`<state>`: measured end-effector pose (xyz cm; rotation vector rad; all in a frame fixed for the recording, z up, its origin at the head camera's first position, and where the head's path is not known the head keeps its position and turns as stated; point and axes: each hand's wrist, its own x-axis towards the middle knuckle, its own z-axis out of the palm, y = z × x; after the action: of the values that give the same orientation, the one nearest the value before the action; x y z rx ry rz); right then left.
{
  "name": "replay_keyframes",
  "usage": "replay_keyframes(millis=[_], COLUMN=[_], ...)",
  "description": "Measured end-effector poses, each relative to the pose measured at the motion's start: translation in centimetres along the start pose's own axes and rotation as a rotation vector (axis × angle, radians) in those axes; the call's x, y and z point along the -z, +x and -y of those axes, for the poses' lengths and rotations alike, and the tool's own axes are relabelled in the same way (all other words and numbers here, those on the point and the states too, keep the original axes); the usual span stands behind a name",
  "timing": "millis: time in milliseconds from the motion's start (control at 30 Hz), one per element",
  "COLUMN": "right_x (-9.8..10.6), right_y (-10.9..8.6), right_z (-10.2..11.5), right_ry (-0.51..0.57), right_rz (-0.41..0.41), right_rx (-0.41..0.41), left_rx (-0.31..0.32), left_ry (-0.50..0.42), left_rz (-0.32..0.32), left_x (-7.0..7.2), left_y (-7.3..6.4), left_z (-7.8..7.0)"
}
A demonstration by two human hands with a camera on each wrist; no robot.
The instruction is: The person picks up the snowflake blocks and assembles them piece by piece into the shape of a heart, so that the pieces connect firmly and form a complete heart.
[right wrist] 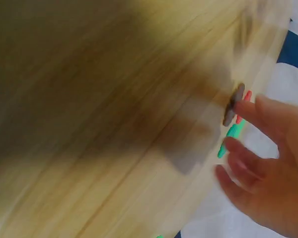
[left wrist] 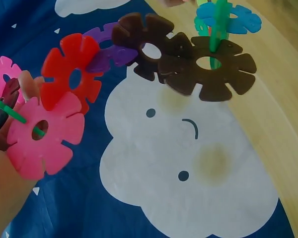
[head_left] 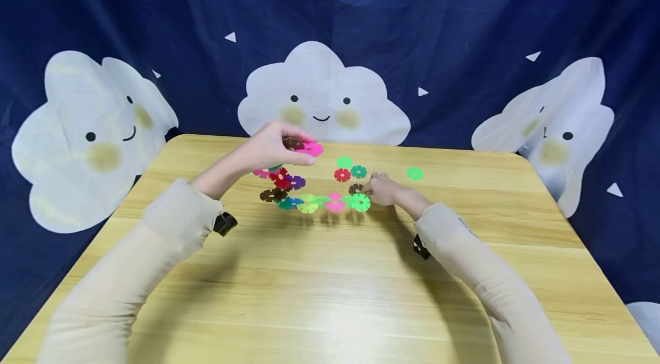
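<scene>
My left hand grips one end of a chain of slotted plastic snowflake discs, around a bright pink disc and a dark brown disc. From there the chain curves round through a red disc, a purple disc and brown discs, then on to a yellow-green disc and a bright green disc at its right end. My right hand reaches down to a loose brown disc on the table, index fingertip right at its edge, the other fingers loosely bent.
Beyond the right hand lie a loose red disc, a teal disc and a green disc. Another green disc lies farther right on the wooden table. A blue cloud-printed curtain hangs behind the table's far edge.
</scene>
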<state>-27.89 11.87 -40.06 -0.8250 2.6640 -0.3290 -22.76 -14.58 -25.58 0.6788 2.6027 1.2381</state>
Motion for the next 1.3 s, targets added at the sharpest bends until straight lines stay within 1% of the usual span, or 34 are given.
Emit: replay_keyframes(millis=[67, 100, 233, 333, 467, 533, 567, 633, 667, 767, 833, 867, 933, 1000, 1067, 1167, 1300], right_x=[0.0, -0.1, -0.7, -1.3, -1.3, -0.7, -0.2, 1.1, 1.9, 4.4, 5.7, 6.1, 6.7, 6.9, 6.9, 6.7, 6.4], right_y=[0.1, 0.1, 0.3, 0.2, -0.5, -1.0, -1.4, -2.0, -2.3, -3.4, -4.2, -4.6, -5.5, -6.1, -6.7, -7.1, -7.3], right_z=[0.1, 0.1, 0.4, 0.5, 0.5, 0.6, 0.7, 1.1, 1.3, 2.6, 3.6, 4.1, 5.2, 6.2, 7.1, 7.9, 8.4], right_ry=[0.008, 0.007, 0.015, 0.001, 0.016, 0.028, 0.044, 0.09, 0.124, 0.258, 0.343, 0.384, 0.458, 0.515, 0.547, 0.573, 0.586], right_rz=[-0.054, -0.068, -0.053, -0.065, -0.114, -0.134, -0.149, -0.201, -0.246, -0.427, -0.547, -0.597, -0.671, -0.721, -0.765, -0.817, -0.866], right_rx=[0.016, 0.018, -0.049, -0.054, -0.014, 0.016, 0.043, 0.098, 0.133, 0.239, 0.294, 0.319, 0.364, 0.411, 0.45, 0.503, 0.561], left_rx=[0.001, -0.002, -0.007, -0.014, -0.058, -0.087, -0.102, -0.126, -0.139, -0.165, -0.183, -0.192, -0.211, -0.228, -0.241, -0.246, -0.25], left_ry=[-0.005, -0.007, -0.031, -0.043, -0.038, -0.029, -0.026, -0.022, -0.014, 0.012, 0.035, 0.047, 0.06, 0.058, 0.058, 0.065, 0.099], left_rz=[0.004, 0.008, 0.02, 0.017, 0.018, 0.024, 0.027, 0.029, 0.029, 0.023, 0.017, 0.012, 0.006, 0.008, 0.013, 0.018, 0.004], left_x=[0.1, 0.1, 0.0, -0.2, -0.6, -0.7, -0.8, -0.9, -1.0, -1.1, -1.3, -1.4, -1.6, -1.9, -2.1, -2.5, -2.9], left_y=[-0.3, -0.4, -0.6, -0.7, -0.9, -1.1, -1.2, -1.4, -1.5, -1.6, -1.5, -1.5, -1.3, -1.1, -0.9, -0.7, -0.4], left_z=[0.1, 0.2, 0.1, 0.1, 0.0, -0.1, -0.2, -0.4, -0.4, -0.6, -0.7, -0.7, -0.7, -0.6, -0.6, -0.8, -1.1])
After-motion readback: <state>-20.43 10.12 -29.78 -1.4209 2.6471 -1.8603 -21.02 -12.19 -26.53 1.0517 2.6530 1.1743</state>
